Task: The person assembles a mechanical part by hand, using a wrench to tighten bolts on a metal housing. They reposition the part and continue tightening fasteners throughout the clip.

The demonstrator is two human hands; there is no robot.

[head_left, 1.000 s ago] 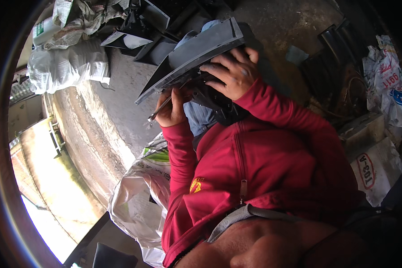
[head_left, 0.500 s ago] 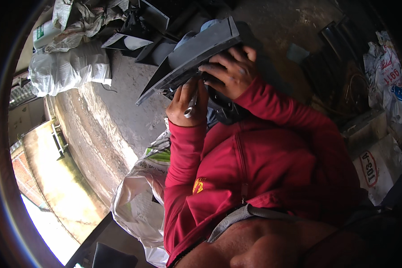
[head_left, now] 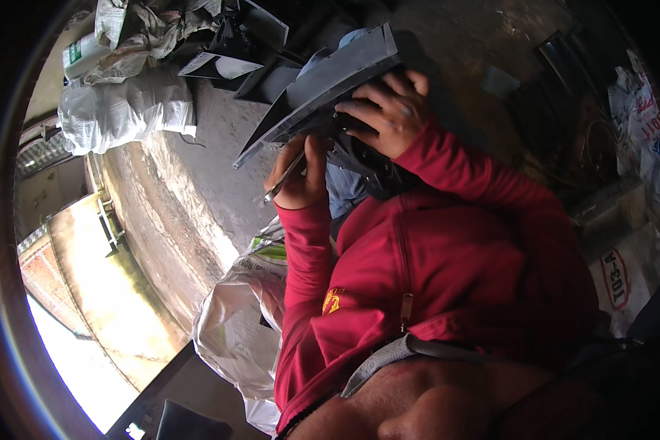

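A dark grey metal panel with raised edges (head_left: 308,95) is tilted up in front of my chest. My left hand (head_left: 299,176) is closed around a thin metal wrench (head_left: 287,178), whose near end sticks out beside the palm. The wrench's far end is lost in shadow at the panel's underside. Against the panel's right part, my right hand (head_left: 392,114) curls its fingers over black parts (head_left: 356,158) fixed beneath it. What the right fingertips press on is too dark to make out.
A white plastic-wrapped bundle (head_left: 128,110) lies at the far left, near black metal pieces (head_left: 220,66). A white sack (head_left: 235,315) stands by my left elbow. Dark curved parts (head_left: 565,66) and printed sacks (head_left: 616,279) are on the right.
My left hand has turned and shifted slightly down, swinging the wrench's near end to the left. My right hand stays at the panel. The whole view has shifted a little.
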